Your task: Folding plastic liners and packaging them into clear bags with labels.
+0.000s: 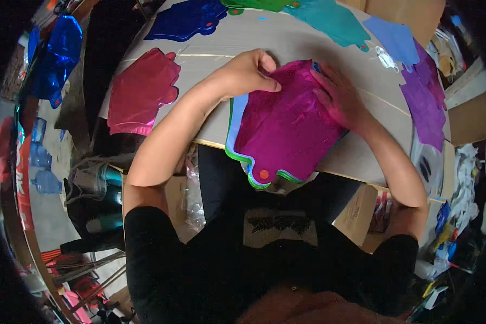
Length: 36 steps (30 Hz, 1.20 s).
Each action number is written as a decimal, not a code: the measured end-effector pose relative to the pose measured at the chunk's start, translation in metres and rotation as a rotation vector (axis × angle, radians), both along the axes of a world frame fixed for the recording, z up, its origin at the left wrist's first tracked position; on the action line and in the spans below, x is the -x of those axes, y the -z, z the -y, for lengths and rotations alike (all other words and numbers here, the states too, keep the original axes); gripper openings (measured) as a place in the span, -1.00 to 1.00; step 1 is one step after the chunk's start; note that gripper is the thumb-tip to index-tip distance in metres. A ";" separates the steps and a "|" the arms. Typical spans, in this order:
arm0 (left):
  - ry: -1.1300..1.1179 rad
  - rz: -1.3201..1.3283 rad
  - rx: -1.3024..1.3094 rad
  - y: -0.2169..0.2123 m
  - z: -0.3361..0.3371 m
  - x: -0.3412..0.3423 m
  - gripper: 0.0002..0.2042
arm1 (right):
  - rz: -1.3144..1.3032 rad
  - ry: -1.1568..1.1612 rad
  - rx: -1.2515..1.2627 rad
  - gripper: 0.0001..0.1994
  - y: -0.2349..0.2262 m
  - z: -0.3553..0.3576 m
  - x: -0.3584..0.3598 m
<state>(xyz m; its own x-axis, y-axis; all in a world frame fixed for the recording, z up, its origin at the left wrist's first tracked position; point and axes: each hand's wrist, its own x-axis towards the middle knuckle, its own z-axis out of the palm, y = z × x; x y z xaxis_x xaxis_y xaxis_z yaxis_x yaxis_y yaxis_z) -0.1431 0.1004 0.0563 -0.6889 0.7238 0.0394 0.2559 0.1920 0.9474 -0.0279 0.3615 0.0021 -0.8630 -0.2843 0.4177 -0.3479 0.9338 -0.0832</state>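
Note:
A magenta flat foil balloon (286, 135) lies on top of a stack at the table's near edge. Blue and green foil balloons (234, 127) peek out beneath its left side. The stack's lobed end, with a red dot, hangs over the edge toward me. My left hand (245, 73) is at the upper left of the magenta balloon, fingers curled, thumb on the film; its fingertips are partly hidden. Across the upper right, my right hand (337, 100) lies with fingers stretched out over the film.
Around the rounded table (210, 54) lie more foil balloons: red (143, 92), dark blue (186, 21), teal (329, 24), light blue (391, 40) and purple (424, 105). Cardboard boxes (356, 213) stand below the table. Blue water bottles (43, 156) are on the left floor.

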 end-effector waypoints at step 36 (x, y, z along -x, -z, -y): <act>-0.156 -1.218 0.418 -0.011 -0.002 -0.030 -0.80 | 0.060 0.046 -0.061 -0.51 -0.002 -0.002 -0.004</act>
